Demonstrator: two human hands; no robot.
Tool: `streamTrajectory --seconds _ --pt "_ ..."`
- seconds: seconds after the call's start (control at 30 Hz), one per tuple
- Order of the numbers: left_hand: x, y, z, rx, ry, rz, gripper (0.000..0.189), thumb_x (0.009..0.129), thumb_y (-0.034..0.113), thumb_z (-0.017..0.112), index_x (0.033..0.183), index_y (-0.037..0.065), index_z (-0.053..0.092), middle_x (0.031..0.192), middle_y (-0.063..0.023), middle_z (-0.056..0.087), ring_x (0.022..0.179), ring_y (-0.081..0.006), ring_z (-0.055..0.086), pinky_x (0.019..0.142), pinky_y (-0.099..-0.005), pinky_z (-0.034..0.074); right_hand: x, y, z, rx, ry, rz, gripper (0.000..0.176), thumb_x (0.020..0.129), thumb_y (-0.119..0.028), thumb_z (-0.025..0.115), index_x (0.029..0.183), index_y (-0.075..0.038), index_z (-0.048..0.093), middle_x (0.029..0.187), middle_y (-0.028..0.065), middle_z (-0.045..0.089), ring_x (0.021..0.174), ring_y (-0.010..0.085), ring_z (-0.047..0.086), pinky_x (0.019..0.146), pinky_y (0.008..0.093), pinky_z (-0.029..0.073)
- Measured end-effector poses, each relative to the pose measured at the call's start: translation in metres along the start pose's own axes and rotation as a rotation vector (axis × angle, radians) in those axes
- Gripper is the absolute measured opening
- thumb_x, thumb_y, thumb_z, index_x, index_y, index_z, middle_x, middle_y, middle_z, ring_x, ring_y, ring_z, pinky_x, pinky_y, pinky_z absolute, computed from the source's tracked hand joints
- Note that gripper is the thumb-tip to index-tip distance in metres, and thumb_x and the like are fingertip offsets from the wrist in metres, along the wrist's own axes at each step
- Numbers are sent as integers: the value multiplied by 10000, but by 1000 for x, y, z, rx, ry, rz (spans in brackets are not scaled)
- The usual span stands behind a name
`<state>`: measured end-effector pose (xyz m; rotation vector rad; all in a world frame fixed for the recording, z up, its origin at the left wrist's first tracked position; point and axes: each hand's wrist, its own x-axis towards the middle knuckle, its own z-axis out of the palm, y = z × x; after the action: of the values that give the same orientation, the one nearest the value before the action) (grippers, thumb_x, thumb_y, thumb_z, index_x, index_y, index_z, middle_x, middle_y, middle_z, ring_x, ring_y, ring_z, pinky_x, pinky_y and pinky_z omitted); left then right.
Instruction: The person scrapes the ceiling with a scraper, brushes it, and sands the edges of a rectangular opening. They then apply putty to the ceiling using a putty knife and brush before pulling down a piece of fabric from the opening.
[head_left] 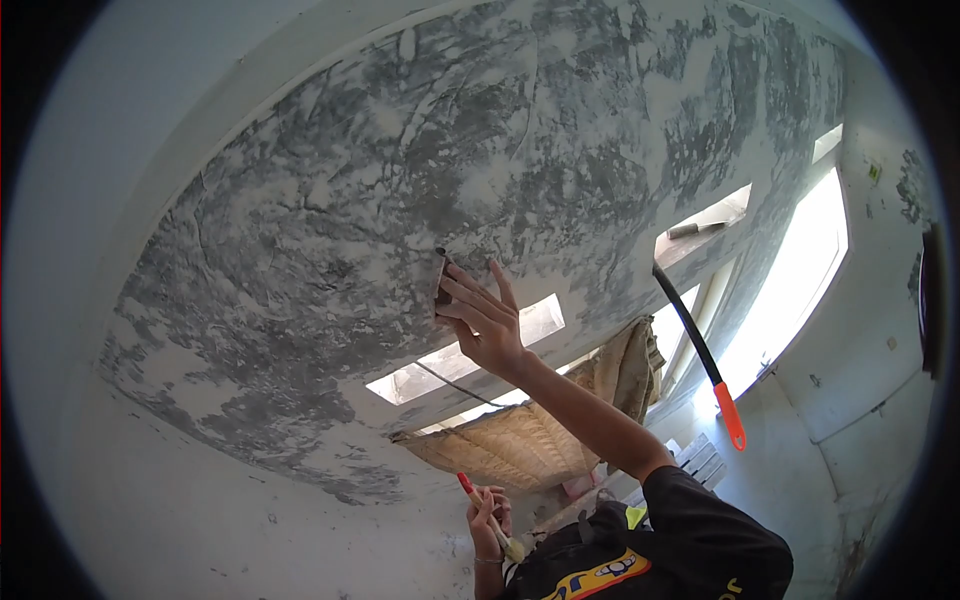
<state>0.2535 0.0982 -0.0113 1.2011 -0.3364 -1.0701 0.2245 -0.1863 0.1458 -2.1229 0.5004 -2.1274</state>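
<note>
My right hand (482, 315) reaches up to the patchy grey-and-white surface (400, 190). Its fingers are around a thin, dark-edged sanding pad or block (442, 283), which lies against that surface; one finger stands apart from the others. Low in the view, near my dark shirt, my left hand (487, 515) is closed on a brush (466, 483) with a red-tipped handle and pale bristles.
Narrow rectangular openings (400, 384) cut through the surface. A dark tool with an orange handle (730, 415) hangs at the right, below an opening holding a grey object (684, 230). Brown padded material (540, 440) lies behind my right forearm. A bright window (790, 270) is at the right.
</note>
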Motion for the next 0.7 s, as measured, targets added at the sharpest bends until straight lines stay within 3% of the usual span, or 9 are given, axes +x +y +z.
streamTrajectory --seconds 0.1,0.17,0.2,0.23,0.3,0.43,0.5,0.57,0.7 --pt "0 1 -1 5 10 4 286 994 270 517 1063 -8 525 717 -70 573 384 -107 434 336 -235 348 5 -10 -14 167 43 103 92 784 -36 736 833 -103 697 1129 98 706 1203 241 605 1143 523 275" --pt "-1 -2 -3 3 24 4 283 993 269 517 1062 -6 528 717 -68 573 385 -108 436 337 -236 349 4 -16 -26 361 181 377 87 795 5 712 866 -44 703 1071 128 722 1182 298 617 1128 525 293" --pt "-1 -2 -4 3 26 6 278 995 267 515 1060 -3 530 718 -67 575 386 -107 436 336 -237 348 4 -13 -33 321 212 352 59 807 12 690 859 -12 676 969 139 730 1177 263 618 1115 509 327" --pt "0 -3 -4 4 29 7 272 996 264 514 1057 0 533 718 -67 576 386 -107 435 336 -238 347 9 -12 -37 282 313 372 80 800 0 690 872 -33 679 1001 144 722 1076 238 667 1108 473 351" --pt "-1 -1 -4 12 29 6 268 997 262 513 1055 1 535 717 -65 574 388 -104 434 338 -235 345 11 7 -47 456 424 443 57 892 -49 635 939 -36 664 943 99 707 1057 207 661 1069 428 408" --pt "-7 8 7 27 15 -31 268 1002 267 506 1065 8 536 717 -58 568 388 -93 426 345 -225 337 16 2 -85 766 480 690 166 994 -140 548 1070 -18 631 962 75 676 1048 180 649 1036 390 454" --pt "-7 14 16 47 -16 -6 292 1005 287 500 1096 10 516 723 -51 562 391 -79 412 360 -214 331 7 -14 -98 1157 459 931 296 1036 -224 478 1155 23 590 1052 104 666 1060 184 646 1000 352 494" --pt "-12 27 29 -10 -234 70 286 1011 297 487 1115 31 493 728 -48 558 439 -57 426 389 -186 324 -11 -29 -104 1193 442 1054 380 1037 -276 461 1205 51 556 1131 127 648 1059 204 650 997 365 508" --pt "-22 57 57 -1 -336 -58 262 1004 276 515 1121 45 475 739 -43 559 500 -77 467 446 -215 362 -74 -31 -106 1183 411 1214 375 1038 -289 457 1158 45 579 1118 141 662 1017 212 672 977 381 520"
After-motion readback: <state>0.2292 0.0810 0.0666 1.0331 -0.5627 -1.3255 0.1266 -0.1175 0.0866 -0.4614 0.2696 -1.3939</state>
